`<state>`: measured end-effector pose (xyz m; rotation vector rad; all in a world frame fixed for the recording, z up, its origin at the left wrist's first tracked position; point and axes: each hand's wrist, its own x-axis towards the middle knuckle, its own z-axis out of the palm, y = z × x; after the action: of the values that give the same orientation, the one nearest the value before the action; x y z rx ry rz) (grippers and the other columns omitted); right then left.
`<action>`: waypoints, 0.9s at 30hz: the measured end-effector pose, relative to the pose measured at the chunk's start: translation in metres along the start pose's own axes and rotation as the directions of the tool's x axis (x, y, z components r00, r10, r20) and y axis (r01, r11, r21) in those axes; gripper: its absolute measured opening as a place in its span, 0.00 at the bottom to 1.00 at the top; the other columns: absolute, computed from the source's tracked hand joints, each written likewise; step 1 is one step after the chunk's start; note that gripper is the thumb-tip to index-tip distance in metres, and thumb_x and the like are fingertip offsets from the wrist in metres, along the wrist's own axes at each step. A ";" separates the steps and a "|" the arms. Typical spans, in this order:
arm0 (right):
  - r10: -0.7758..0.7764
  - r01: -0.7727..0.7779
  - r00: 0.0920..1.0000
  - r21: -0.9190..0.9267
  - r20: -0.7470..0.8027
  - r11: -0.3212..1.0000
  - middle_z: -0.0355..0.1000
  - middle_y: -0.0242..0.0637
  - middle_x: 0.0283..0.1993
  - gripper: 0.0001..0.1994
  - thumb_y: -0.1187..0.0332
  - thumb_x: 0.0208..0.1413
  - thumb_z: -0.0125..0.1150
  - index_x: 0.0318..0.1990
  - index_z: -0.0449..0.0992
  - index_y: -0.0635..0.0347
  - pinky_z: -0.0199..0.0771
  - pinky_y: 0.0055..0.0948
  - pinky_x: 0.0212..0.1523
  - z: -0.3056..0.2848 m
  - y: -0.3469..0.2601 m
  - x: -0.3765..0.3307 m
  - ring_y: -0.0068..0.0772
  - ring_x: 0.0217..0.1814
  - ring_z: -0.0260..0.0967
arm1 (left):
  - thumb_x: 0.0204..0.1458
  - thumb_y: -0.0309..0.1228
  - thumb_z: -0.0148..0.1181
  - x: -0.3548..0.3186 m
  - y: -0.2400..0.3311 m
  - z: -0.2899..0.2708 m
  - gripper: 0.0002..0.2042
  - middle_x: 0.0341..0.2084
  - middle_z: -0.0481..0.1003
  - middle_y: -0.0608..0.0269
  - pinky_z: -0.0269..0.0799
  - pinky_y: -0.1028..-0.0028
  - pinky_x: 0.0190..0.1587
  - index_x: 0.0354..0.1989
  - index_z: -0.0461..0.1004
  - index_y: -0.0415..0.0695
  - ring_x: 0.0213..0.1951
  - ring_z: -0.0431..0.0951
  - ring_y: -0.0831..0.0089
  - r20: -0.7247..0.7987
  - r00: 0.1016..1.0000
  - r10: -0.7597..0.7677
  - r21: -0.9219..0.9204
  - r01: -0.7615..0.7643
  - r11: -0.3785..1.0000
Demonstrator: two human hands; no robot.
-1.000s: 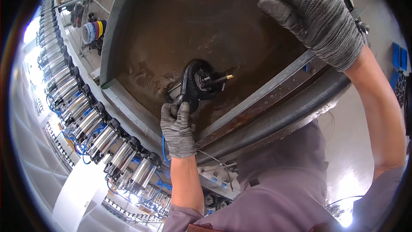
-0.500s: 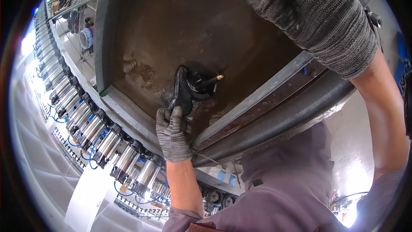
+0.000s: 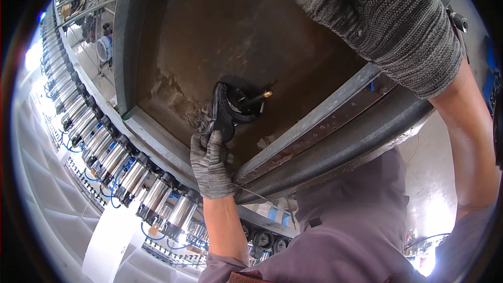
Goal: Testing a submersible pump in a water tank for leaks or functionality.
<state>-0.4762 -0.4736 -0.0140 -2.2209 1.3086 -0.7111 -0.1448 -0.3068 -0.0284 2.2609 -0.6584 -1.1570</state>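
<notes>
A black fitting with a rounded, cup-like end lies partly in the murky brown water of a metal-walled tank. From its round end sticks out a short rod with a brass tip. My gloved left hand grips the fitting's near end, thumb on top, at the tank's near left corner. Over the tank's right side, close to the camera, is my gloved right hand. Its thumb points left; the other fingers are mostly hidden or cut off by the upper edge, so what they hold does not show.
A thick dark rounded rail runs along the tank's near side, against my clothing. To the left curves a long row of shiny metal cylinders with black ends and blue hoses. A metal fitting juts out beyond my right hand.
My right hand has shifted very slightly left. Ripples and the pale patch on the water beside the fitting have changed shape. The left hand and the fitting have hardly moved.
</notes>
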 end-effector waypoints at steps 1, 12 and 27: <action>0.059 -0.061 0.998 0.073 0.025 0.996 0.68 0.37 0.19 0.15 0.62 0.63 0.65 0.26 0.73 0.58 0.74 0.37 0.29 0.000 0.000 0.001 0.40 0.22 0.72 | 0.57 0.36 0.70 0.000 0.000 0.001 0.15 0.17 0.64 0.71 0.62 0.75 0.21 0.34 0.66 0.49 0.17 0.62 0.79 -0.003 1.000 0.002 -0.004 -0.002 1.000; 0.094 -0.098 0.995 0.111 0.045 0.989 0.68 0.36 0.19 0.16 0.63 0.63 0.65 0.25 0.72 0.58 0.74 0.36 0.28 0.000 0.002 0.000 0.38 0.22 0.72 | 0.57 0.35 0.70 0.001 -0.001 0.001 0.15 0.17 0.65 0.71 0.64 0.74 0.22 0.32 0.65 0.50 0.18 0.62 0.79 0.005 1.000 0.016 -0.018 -0.016 1.000; 0.002 -0.002 1.000 0.008 0.000 1.000 0.68 0.36 0.19 0.16 0.63 0.64 0.64 0.25 0.72 0.58 0.75 0.35 0.27 0.005 0.004 -0.001 0.38 0.22 0.72 | 0.57 0.36 0.70 0.001 -0.001 0.000 0.15 0.19 0.67 0.67 0.65 0.74 0.22 0.34 0.66 0.47 0.19 0.65 0.76 0.014 1.000 0.000 0.019 -0.001 1.000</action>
<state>-0.4755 -0.4738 -0.0204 -2.2133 1.3057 -0.7143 -0.1437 -0.3071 -0.0296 2.2695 -0.6780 -1.1727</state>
